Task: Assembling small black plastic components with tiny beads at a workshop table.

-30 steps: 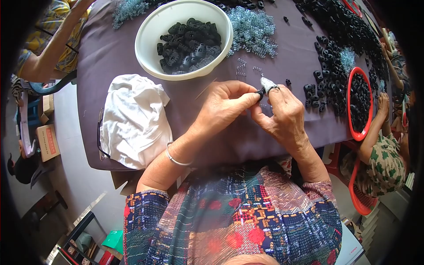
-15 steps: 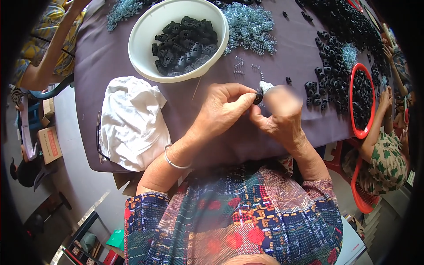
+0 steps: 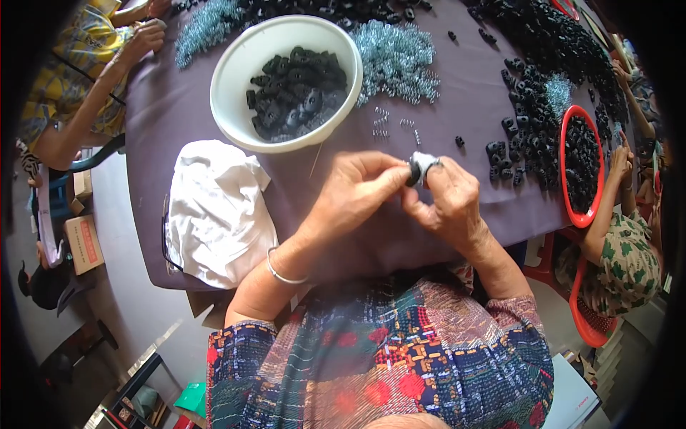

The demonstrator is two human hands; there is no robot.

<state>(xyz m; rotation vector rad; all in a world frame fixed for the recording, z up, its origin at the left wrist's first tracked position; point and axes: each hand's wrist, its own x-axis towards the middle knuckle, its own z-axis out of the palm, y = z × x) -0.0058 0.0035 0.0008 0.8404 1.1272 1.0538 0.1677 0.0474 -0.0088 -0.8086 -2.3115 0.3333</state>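
Note:
My left hand (image 3: 361,187) is closed, pinching a small black plastic cord lock (image 3: 414,174) between thumb and forefinger. My right hand (image 3: 451,199) meets it from the other side with fingers curled; a white wrapping (image 3: 426,161) covers one of its fingers and presses against the piece. The fingers partly hide the cord lock. Just beyond the hands lie several loose coil springs (image 3: 382,123). A single black piece (image 3: 459,141) rests on the cloth to their right.
A white bowl (image 3: 223,107) of black pieces stands ahead, beside a heap of springs (image 3: 396,61). White cloth (image 3: 218,214) lies at left. To the right are scattered black pieces (image 3: 525,129) and a red-rimmed basket (image 3: 564,168). Co-workers' arms (image 3: 86,121) reach in from both sides.
The right hand, blurred before, has turned, and its white-wrapped finger now bends over against the cord lock. The left keeps its pinch. At far left, a co-worker's hand has moved.

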